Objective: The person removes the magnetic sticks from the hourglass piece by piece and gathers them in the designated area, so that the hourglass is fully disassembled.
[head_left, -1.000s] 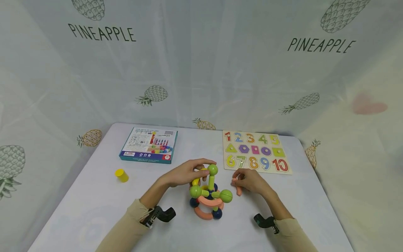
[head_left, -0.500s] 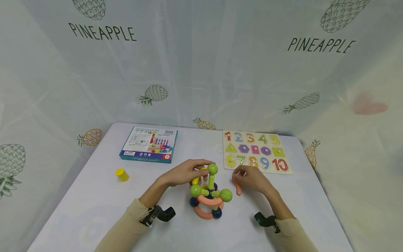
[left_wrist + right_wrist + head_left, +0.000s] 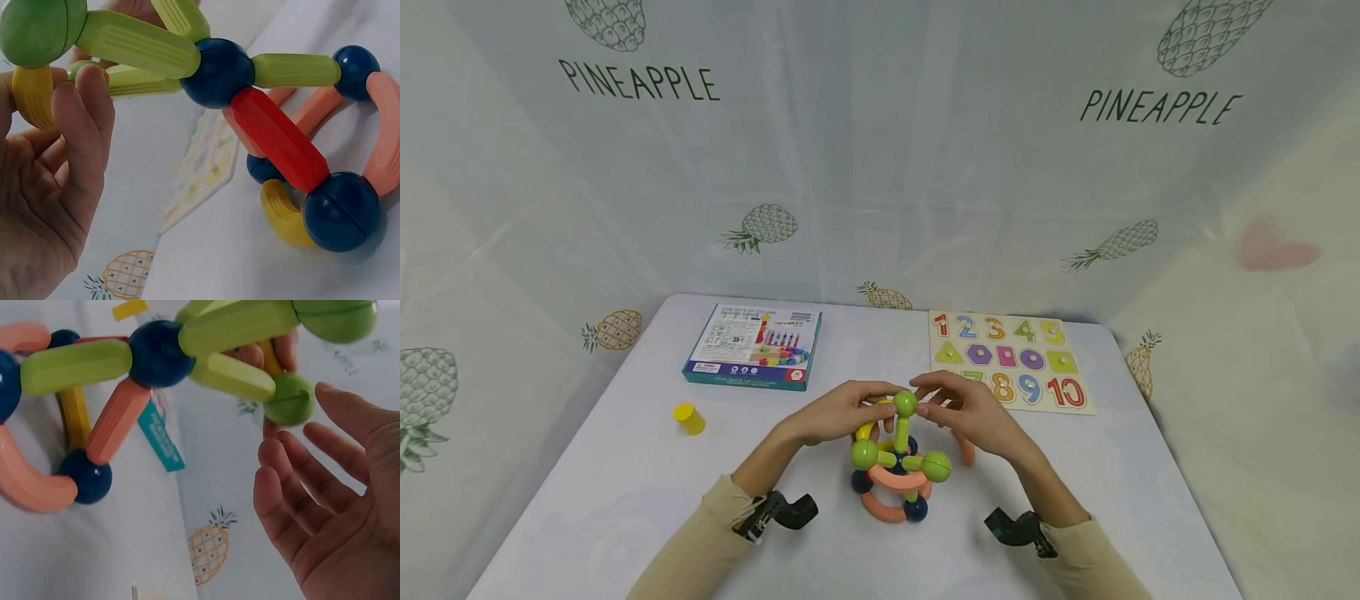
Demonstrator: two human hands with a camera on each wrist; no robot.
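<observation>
A magnetic ball-and-rod toy stands on the table. It has a ring of peach and yellow curved rods with dark blue balls (image 3: pixel 340 211) below, and green rods (image 3: pixel 902 435) ending in green balls above. My left hand (image 3: pixel 842 412) pinches a yellow curved rod (image 3: pixel 34 100) running between two upper green balls. From the other side my right hand (image 3: pixel 973 417) reaches to the far green ball (image 3: pixel 289 400), fingers loosely bent, thumb and fingertips right at it. A loose peach curved rod (image 3: pixel 966 450) lies right of the toy, partly hidden under the right hand.
At the back left lies a flat boxed toy set (image 3: pixel 752 346). A yellow cylinder (image 3: pixel 689 418) stands in front of it. The number puzzle board (image 3: pixel 1011 362) is at the back right, overlapped by the right hand. A pineapple-print cloth (image 3: pixel 880 167) hangs behind the table.
My right hand has let go of the loose peach curved rod, leaving it on the table, and moved left and up to the far green ball. The left hand stays in place.
</observation>
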